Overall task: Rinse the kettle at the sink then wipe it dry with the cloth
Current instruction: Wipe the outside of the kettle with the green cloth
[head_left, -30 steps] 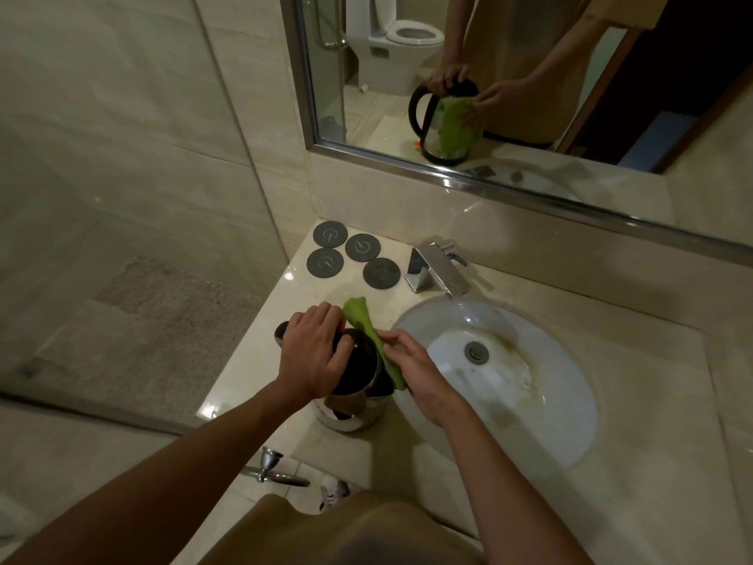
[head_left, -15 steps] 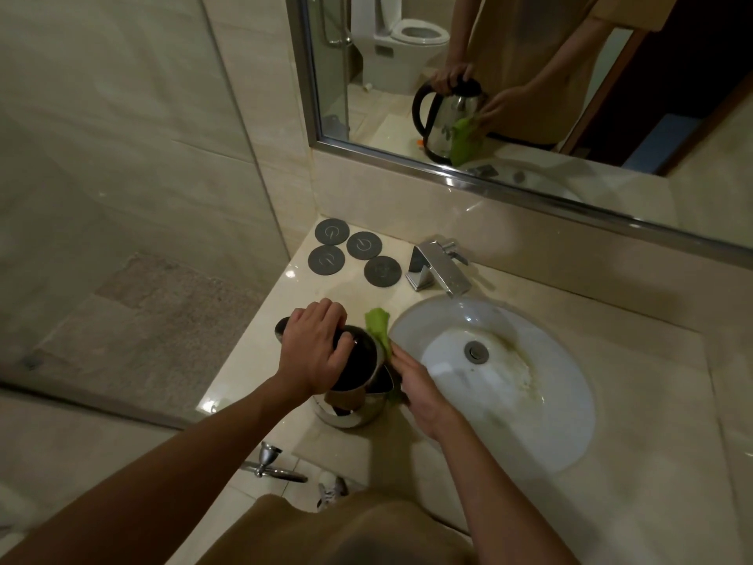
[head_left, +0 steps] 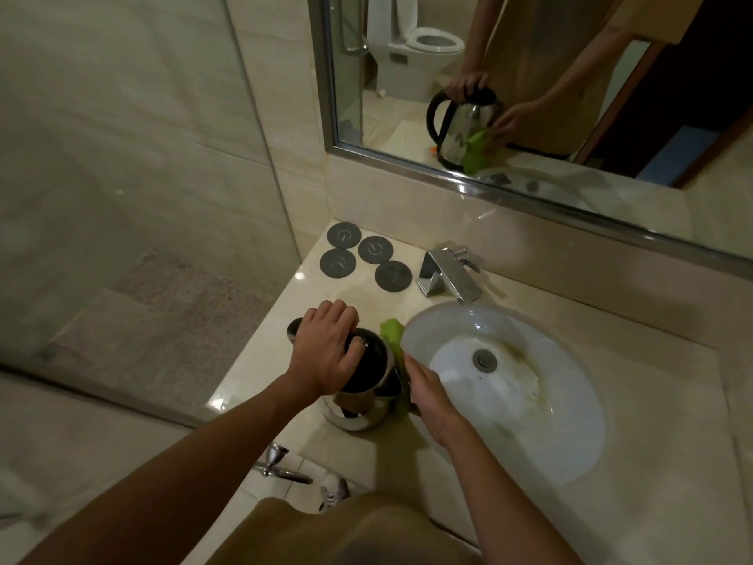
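A steel kettle [head_left: 358, 409] with a black lid and handle stands upright on the beige counter [head_left: 652, 462], just left of the sink [head_left: 570, 422]. My left hand [head_left: 326, 352] grips the kettle's black top from above. My right hand [head_left: 428, 397] holds the green cloth [head_left: 392, 334] against the kettle's right side, low down. The cloth's upper end sticks out behind the kettle. In the mirror [head_left: 570, 95] the cloth lies against the kettle's lower body.
Several dark round coasters [head_left: 358, 256] lie at the counter's back left. A chrome tap [head_left: 448, 275] stands behind the white basin, which has a brownish stain near the drain [head_left: 485, 358]. A glass panel [head_left: 163, 197] runs along the left.
My right hand has slid the green cloth down the kettle's right side, from near the rim to the lower body. My left hand has stayed on the top.
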The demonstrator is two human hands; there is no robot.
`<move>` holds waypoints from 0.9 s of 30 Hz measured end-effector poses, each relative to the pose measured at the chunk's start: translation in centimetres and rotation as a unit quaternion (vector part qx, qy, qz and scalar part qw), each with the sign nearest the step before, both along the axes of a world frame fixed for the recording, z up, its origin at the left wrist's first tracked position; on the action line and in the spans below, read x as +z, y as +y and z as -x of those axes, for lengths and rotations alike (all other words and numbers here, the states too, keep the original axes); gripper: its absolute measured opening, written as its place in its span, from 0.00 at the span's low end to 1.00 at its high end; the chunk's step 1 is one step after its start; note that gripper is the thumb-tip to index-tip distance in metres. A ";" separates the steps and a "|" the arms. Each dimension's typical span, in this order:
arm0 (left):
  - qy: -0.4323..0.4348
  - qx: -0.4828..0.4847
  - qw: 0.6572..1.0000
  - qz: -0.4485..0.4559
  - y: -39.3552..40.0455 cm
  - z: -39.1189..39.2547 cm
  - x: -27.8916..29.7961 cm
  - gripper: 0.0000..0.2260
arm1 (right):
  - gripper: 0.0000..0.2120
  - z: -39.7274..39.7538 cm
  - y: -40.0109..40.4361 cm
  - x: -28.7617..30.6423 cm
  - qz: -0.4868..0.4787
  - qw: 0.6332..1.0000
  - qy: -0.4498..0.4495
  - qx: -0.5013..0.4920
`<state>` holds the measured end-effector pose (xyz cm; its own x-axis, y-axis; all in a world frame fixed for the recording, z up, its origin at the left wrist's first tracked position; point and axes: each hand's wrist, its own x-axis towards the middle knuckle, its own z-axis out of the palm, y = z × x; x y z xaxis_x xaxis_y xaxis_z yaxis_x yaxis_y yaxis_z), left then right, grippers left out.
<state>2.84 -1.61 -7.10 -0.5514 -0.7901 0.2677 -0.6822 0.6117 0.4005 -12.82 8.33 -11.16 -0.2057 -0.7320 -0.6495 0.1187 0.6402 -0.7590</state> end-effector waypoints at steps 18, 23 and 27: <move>0.114 0.275 0.921 -0.251 2.8 2.2 0.4 0.31 | 0.32 0.0 -1.0 1.6 -0.047 0.997 0.045 0.049; 0.117 0.331 0.907 -0.233 1.9 3.1 0.7 0.22 | 0.31 -0.2 0.5 0.6 0.003 0.999 0.022 0.024; 0.110 0.242 0.950 -0.165 1.2 2.3 0.5 0.14 | 0.26 -0.4 -0.1 2.2 0.061 0.997 0.032 0.025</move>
<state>0.55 -0.38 -6.58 -0.0624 -0.9976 0.0285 -0.7293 0.0651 0.6811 -12.39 8.27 -8.98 -0.2057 -0.8148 -0.5421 0.0384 0.5468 -0.8364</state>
